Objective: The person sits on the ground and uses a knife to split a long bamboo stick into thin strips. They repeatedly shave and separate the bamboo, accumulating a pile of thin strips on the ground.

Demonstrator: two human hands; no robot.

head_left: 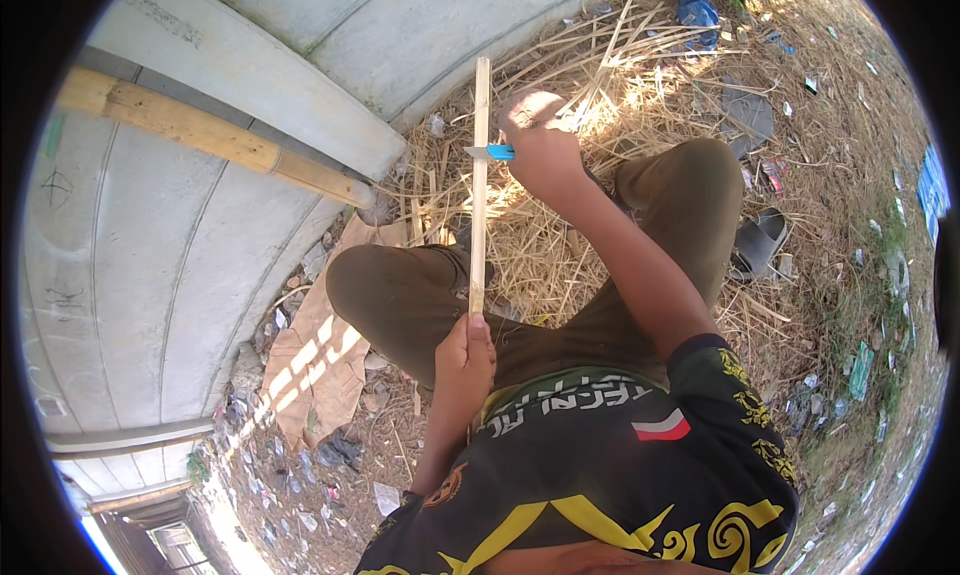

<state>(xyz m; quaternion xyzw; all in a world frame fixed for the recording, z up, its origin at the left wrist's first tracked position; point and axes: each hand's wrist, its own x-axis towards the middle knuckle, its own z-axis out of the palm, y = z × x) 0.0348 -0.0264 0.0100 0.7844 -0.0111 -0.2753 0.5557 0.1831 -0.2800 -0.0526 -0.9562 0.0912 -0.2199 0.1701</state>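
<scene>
A long, pale strip of split bamboo (480,225) stretches away from me, over the gap between my knees. My left hand (465,358) is closed around its near end, thumb on top. Farther along, my right hand (545,145) grips a blue-handled cutter knife (497,152). Its blade lies across the strip, beyond the middle; whether it bites into the surface I cannot tell. The fingers of the right hand hide most of the handle. Beneath the strip and my right arm lies a heap of thin bamboo shavings (545,265).
Concrete wall panels (160,235) rise at the left, with a bamboo pole (220,140) leaning there. Flattened brown cardboard (318,375) lies by my left knee. A dark sandal (760,243) rests beyond my right knee. Blue plastic (697,20) and scattered litter dot the ground.
</scene>
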